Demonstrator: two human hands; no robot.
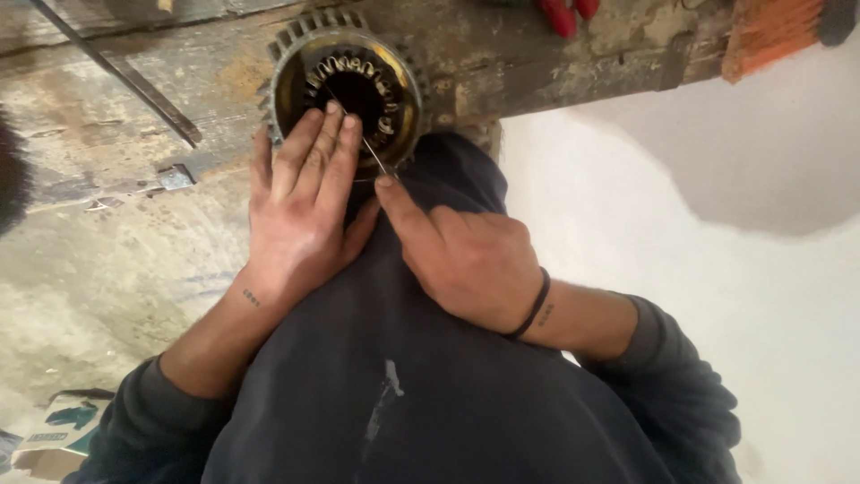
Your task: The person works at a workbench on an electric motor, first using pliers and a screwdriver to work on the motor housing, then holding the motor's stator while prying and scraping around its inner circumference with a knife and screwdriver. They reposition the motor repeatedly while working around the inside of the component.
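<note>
L hand (300, 211) laid flat, fingers open, on round finned metal motor stator (348, 85); thin stiff wire (369, 152) pinched by R hand (466, 255) just below it. Stator judged heavy, rigid; best gripped at finned rim.

Dark grey sleeves pushed up — black band on right wrist (534, 305) — small wrist tattoos.

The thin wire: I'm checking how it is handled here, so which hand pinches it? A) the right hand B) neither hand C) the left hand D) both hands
A: the right hand pinches the thin wire at its fingertips, while the left hand lies flat on the round motor stator.
</note>
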